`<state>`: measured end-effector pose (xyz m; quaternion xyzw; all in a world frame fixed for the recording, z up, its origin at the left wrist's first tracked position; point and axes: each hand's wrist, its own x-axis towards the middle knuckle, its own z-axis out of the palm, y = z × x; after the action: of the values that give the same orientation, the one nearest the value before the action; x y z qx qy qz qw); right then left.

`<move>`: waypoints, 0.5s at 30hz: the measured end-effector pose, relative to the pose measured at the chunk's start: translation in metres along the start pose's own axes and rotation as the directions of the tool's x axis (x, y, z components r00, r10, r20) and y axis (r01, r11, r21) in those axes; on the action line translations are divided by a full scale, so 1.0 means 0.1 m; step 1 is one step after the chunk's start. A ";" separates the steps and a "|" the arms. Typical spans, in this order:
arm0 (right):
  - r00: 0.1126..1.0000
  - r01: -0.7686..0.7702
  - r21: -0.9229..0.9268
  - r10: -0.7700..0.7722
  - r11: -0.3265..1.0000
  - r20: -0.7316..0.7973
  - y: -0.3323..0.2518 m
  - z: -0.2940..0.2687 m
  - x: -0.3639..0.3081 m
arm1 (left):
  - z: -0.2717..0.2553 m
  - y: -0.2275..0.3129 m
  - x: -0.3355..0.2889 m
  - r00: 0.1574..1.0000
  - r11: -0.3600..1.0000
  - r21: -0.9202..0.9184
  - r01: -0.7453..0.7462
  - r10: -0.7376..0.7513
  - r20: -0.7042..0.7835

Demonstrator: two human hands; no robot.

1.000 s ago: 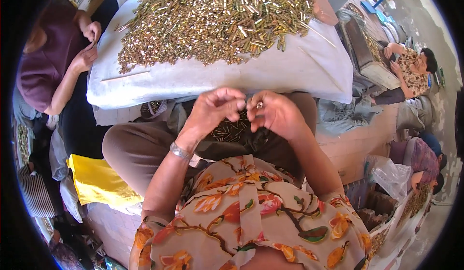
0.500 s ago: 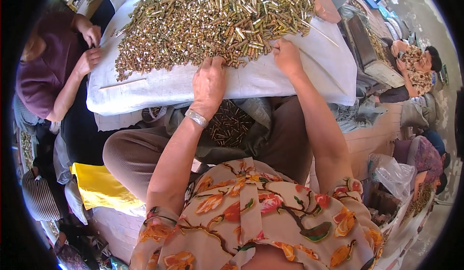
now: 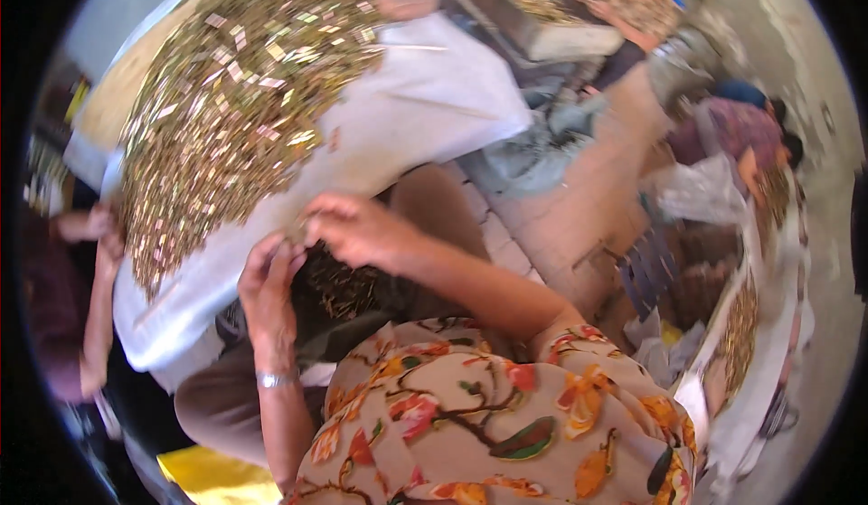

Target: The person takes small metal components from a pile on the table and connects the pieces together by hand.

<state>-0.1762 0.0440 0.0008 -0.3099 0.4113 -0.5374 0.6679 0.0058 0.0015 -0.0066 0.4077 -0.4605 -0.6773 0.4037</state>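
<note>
A big pile of small brass-coloured metal tubes and pieces (image 3: 240,107) covers much of a white cloth (image 3: 452,75) on the low table before me. Just off the cloth's near edge, my left hand (image 3: 269,279) is closed, thumb and fingers pinched together. Close against it, my right hand (image 3: 357,231) is closed in a pinch too. Blur hides whatever small thing lies between the fingertips. Below the hands, between my knees, a sack opening (image 3: 339,286) holds many thin, dark brass pieces.
At the left edge another person (image 3: 68,297) sits by the table, hands at the cloth. Several people sit farther right near more brass pieces (image 3: 741,333). A thin stick (image 3: 434,103) lies on the cloth. A yellow cloth (image 3: 217,476) is beside my left knee.
My view has swung to the right, so the table sits farther left. Both hands have left the pile's near edge, drawn back toward me and come together above the sack.
</note>
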 end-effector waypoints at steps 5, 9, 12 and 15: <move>0.896 0.394 -0.460 -0.443 0.796 0.000 0.09 0.35 -0.37 | 0.05 0.20 -0.26 1.000 0.996 -0.091 -0.024 0.023 -0.013; 0.756 0.523 -0.594 -0.654 0.611 -0.006 -0.05 0.32 -0.56 | 0.28 0.30 -0.40 0.997 0.988 -0.140 -0.064 0.071 0.042; 0.721 0.562 -0.656 -0.687 0.504 0.090 -0.12 0.37 -0.59 | 0.33 0.35 -0.51 0.994 0.971 -0.216 -0.103 0.111 0.025; 0.708 0.595 -0.659 -0.688 0.461 0.159 -0.10 0.41 -0.61 | 0.32 0.35 -0.62 0.990 0.962 -0.237 -0.137 0.137 -0.016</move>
<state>-0.1499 0.1001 0.0416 -0.6230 0.4694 -0.5821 0.2294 0.0032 0.0595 0.0456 0.3234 -0.4033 -0.6982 0.4953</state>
